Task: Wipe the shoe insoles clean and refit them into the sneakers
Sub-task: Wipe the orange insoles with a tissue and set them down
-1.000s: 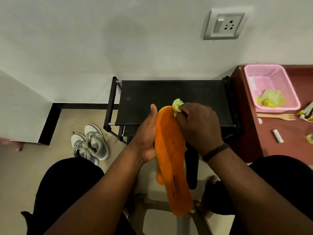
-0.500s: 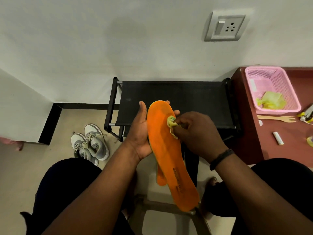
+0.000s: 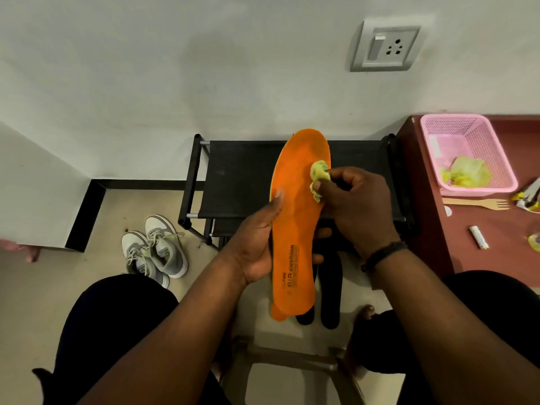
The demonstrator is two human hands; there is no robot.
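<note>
An orange insole (image 3: 295,217) printed "AIR cushion" stands toe-up in front of me. My left hand (image 3: 257,244) grips its middle from the left, thumb on the face and fingers behind. A second orange insole's heel (image 3: 277,314) peeks out behind the lower end. My right hand (image 3: 353,203) pinches a small yellow-green cloth (image 3: 318,179) and presses it on the insole's upper right part. The grey and white sneakers (image 3: 155,252) sit side by side on the floor to the left.
A black shoe rack (image 3: 242,176) stands against the wall behind the insole. Dark slippers (image 3: 330,287) lie on the floor below it. At right, a maroon table (image 3: 496,247) carries a pink basket (image 3: 467,147) with yellow cloth, a wooden fork (image 3: 479,203) and small items.
The insole has been raised and tipped more upright, its toe now higher against the rack. My right hand with the cloth has slid along the upper part of the insole.
</note>
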